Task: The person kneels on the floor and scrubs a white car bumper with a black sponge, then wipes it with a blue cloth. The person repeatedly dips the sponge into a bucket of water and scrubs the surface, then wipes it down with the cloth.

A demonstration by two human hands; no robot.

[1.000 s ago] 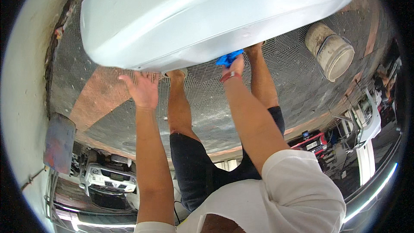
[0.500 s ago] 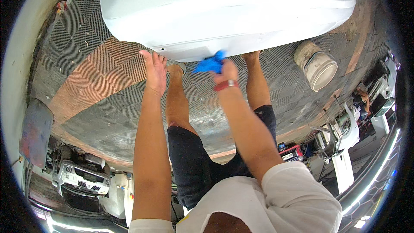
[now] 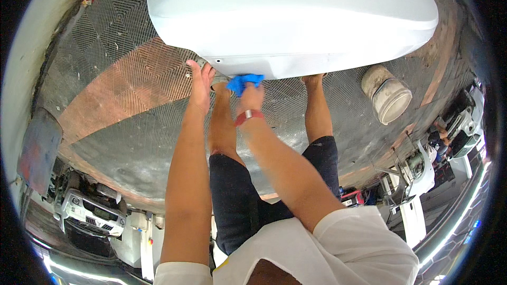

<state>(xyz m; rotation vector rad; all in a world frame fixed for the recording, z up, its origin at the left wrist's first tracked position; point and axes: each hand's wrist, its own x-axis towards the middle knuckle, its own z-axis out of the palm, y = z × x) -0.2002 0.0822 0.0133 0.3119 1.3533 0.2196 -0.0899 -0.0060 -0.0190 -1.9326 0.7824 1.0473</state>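
A large, smooth white car body panel (image 3: 296,26) spans the upper part of the view, its near edge curving above my feet. My right hand (image 3: 250,98), with a red band at the wrist, grips a crumpled blue cloth (image 3: 244,82). The cloth lies against the panel's near edge, left of its middle. At the panel's lower left corner, just beside a small dark hole, my left hand (image 3: 201,85) has its fingers stretched out and thumb apart. Its fingertips are at the edge; whether they press on it I cannot tell.
A dirty whitish bucket (image 3: 392,100) lies tipped on the patterned floor mat (image 3: 127,87) to the right. A wall (image 3: 31,37) runs along the left. Behind me are a white car front (image 3: 92,214) and, at far right, a person (image 3: 439,141) among car parts.
My right hand has moved left along the panel's edge with the blue cloth, closer to my left hand. The whole view has shifted slightly; my left hand stays at the corner.
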